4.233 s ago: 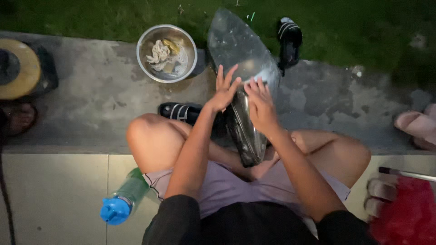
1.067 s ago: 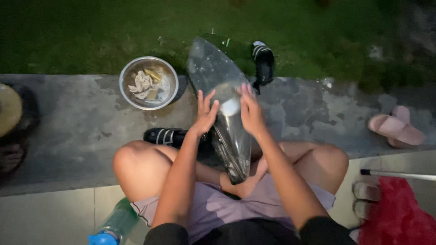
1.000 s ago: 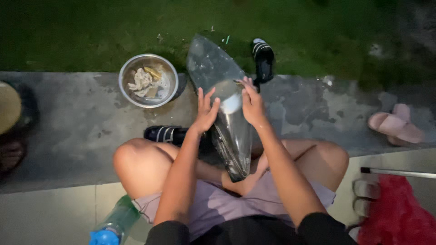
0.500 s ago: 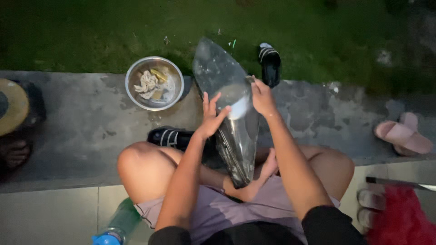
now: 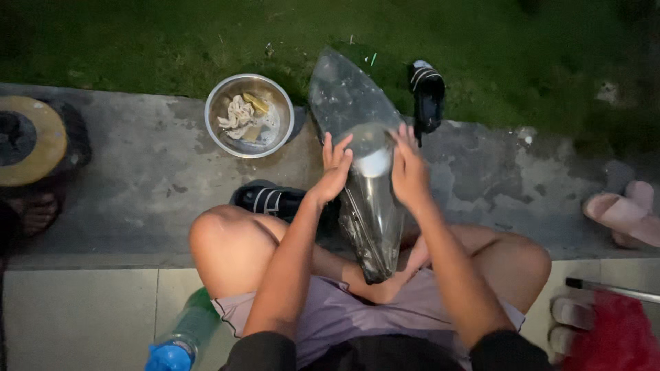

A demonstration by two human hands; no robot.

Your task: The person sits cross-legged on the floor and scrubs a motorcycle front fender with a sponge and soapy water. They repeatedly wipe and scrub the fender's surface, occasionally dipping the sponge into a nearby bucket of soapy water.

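Hands, left (image 5: 336, 167) and right (image 5: 408, 170), press half-curled against opposite sides of the clear plastic bag (image 5: 364, 185).

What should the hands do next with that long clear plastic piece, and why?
Probably slide both palms a little further down it. The left hand and right hand press opposite sides of the clear plastic piece near its middle, and its lower half, propped between the legs, lies below them.
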